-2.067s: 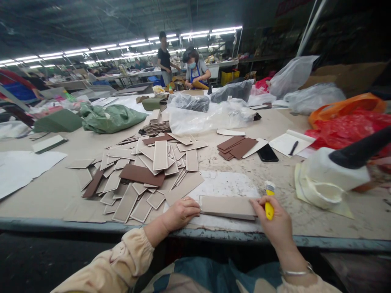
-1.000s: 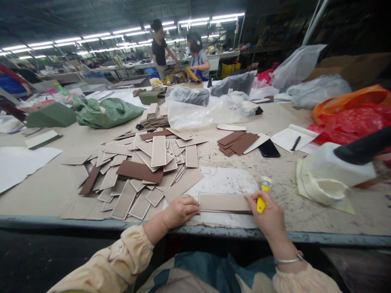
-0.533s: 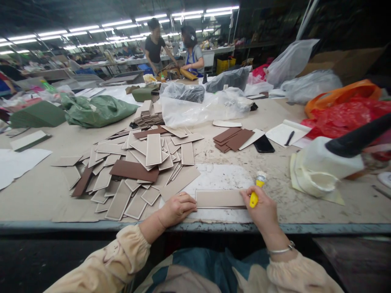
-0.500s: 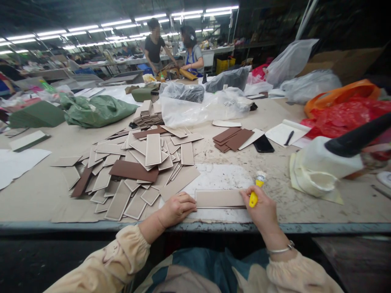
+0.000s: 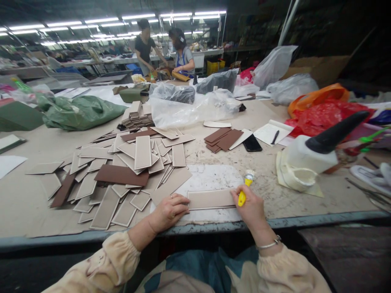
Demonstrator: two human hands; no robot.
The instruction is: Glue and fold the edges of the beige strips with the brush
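A long beige strip [image 5: 210,198] with a pale border lies on a white sheet [image 5: 214,175] near the table's front edge, a brown layer showing along its lower side. My left hand [image 5: 169,211] is closed on the strip's left end, fingers together. The right end is pinched by my right hand [image 5: 252,207]. That same hand also keeps hold of a yellow-handled brush [image 5: 242,198], its pale bristles pointing up and away. To the left spreads a loose heap of beige pieces [image 5: 105,207], with brown strips [image 5: 120,175] among them.
Right of my hands stands a white plastic container [image 5: 317,154] with a black spout. Beyond the sheet are brown pieces [image 5: 222,138], a phone [image 5: 252,143] and a notepad [image 5: 269,132]. Plastic bags [image 5: 189,108] lie farther back. Two people [image 5: 183,57] work in the distance.
The view has shifted, so everything on the table appears farther left. Both hands keep their hold on the strip, and the brush stays in my right hand.
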